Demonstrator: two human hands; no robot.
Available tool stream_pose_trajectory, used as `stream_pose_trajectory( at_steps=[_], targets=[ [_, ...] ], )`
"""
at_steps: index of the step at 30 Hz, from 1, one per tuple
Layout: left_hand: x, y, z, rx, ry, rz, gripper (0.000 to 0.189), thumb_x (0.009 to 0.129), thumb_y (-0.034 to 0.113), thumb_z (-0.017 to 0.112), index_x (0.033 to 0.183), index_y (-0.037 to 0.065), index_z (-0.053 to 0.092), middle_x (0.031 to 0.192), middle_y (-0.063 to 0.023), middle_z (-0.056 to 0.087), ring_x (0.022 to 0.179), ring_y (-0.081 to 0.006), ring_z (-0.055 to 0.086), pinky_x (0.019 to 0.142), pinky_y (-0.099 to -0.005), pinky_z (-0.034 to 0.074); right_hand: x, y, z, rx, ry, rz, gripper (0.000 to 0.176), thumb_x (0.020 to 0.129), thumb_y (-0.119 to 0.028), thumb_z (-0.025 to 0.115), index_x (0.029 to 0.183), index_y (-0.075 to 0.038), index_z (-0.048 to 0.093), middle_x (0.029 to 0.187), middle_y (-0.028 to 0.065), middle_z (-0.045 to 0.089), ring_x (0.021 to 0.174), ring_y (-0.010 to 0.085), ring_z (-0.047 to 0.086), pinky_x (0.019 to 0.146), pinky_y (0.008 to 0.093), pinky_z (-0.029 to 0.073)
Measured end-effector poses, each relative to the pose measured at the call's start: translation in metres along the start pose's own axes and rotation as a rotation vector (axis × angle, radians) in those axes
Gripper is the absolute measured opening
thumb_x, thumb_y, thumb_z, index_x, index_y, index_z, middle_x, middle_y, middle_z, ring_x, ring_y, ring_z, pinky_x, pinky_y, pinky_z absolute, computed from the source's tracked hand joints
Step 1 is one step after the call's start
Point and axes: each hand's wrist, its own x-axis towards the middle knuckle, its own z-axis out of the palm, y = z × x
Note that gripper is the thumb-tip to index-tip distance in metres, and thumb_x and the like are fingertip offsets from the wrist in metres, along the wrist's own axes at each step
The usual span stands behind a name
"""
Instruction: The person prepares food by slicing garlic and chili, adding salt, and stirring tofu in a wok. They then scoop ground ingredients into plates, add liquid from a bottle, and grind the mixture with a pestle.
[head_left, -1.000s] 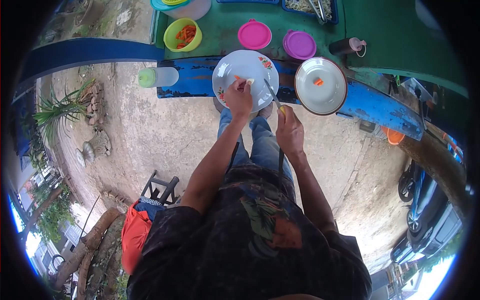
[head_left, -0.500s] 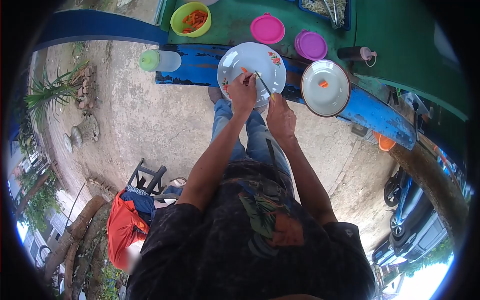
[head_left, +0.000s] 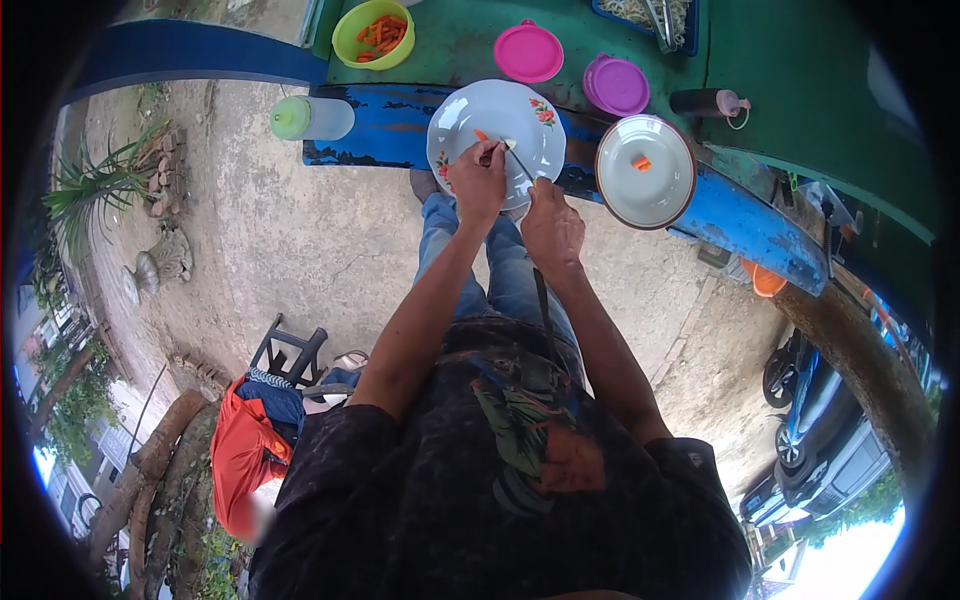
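Over a white plate with red flowers (head_left: pixel 465 105), my left hand (head_left: pixel 480 185) is closed in a pinch. An orange carrot-like piece (head_left: pixel 481 134) shows beside its fingertips, and a small pale bit (head_left: pixel 510 144) lies by the blade tip. What the pinch holds is mostly hidden by the fingers. My right hand (head_left: pixel 553 225) grips a small knife (head_left: pixel 519 164), its blade pointing up-left toward the left fingertips. Right of it, a brown-rimmed plate (head_left: pixel 622 200) carries a few orange pieces (head_left: pixel 641 162).
A yellow-green bowl (head_left: pixel 345 40) of orange sticks, a pink lid (head_left: pixel 528 50), a purple lid (head_left: pixel 615 85) and a dark bottle (head_left: pixel 705 103) stand on the green table. A green-capped bottle (head_left: pixel 315 118) is at left. Tongs (head_left: pixel 661 25) rest on a blue tray (head_left: pixel 690 45).
My right hand has turned slightly, and the knife's tip now sits lower, close to the left fingertips. The whole view has shifted a little; the plates and bowl otherwise look the same.
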Motion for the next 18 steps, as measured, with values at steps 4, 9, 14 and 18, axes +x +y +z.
stream_pose_trajectory(
  at_steps=[4, 9, 14, 18],
  targets=[
    [-0.001, 0.004, 0.001, -0.022, 0.016, -0.081, 0.016, 0.091, 0.009, 0.072, 0.099, -0.004, 0.075, 0.088, -0.0164, 0.076, 0.075, -0.0215, 0.075, 0.071, -0.0312, 0.057, -0.009, -0.002, -0.003, -0.003, -0.017, 0.039, 0.013, 0.104, -0.020, 0.051, 0.108, -0.008, 0.053, 0.097, 0.0171, 0.068, 0.082, 0.0409, 0.072, 0.069, 0.0531, 0.057],
    [0.000, 0.003, -0.001, -0.027, -0.005, -0.063, 0.017, 0.092, 0.008, 0.071, 0.102, -0.005, 0.075, 0.089, -0.0183, 0.076, 0.075, -0.0234, 0.075, 0.072, -0.0321, 0.058, -0.022, -0.003, -0.020, 0.068, -0.061, 0.111, 0.019, 0.103, -0.020, 0.052, 0.111, -0.004, 0.056, 0.101, 0.0205, 0.070, 0.085, 0.0450, 0.071, 0.072, 0.0550, 0.056],
    [-0.002, 0.009, -0.006, 0.229, -0.020, 0.094, 0.025, 0.090, 0.008, 0.070, 0.110, -0.005, 0.073, 0.091, -0.0176, 0.076, 0.076, -0.0231, 0.075, 0.071, -0.0334, 0.060, -0.031, 0.004, -0.023, 0.223, 0.056, 0.078, 0.019, 0.101, -0.016, 0.055, 0.115, -0.002, 0.058, 0.098, 0.0228, 0.070, 0.087, 0.0451, 0.070, 0.072, 0.0537, 0.055],
    [-0.003, 0.028, -0.007, 0.281, -0.076, 0.122, 0.029, 0.087, 0.009, 0.072, 0.113, -0.005, 0.071, 0.093, -0.0184, 0.074, 0.083, -0.0290, 0.074, 0.076, -0.0386, 0.058, -0.037, 0.008, -0.034, 0.322, 0.158, 0.083, 0.015, 0.100, -0.011, 0.058, 0.112, -0.001, 0.060, 0.093, 0.0242, 0.070, 0.084, 0.0453, 0.069, 0.070, 0.0534, 0.053]
  ],
)
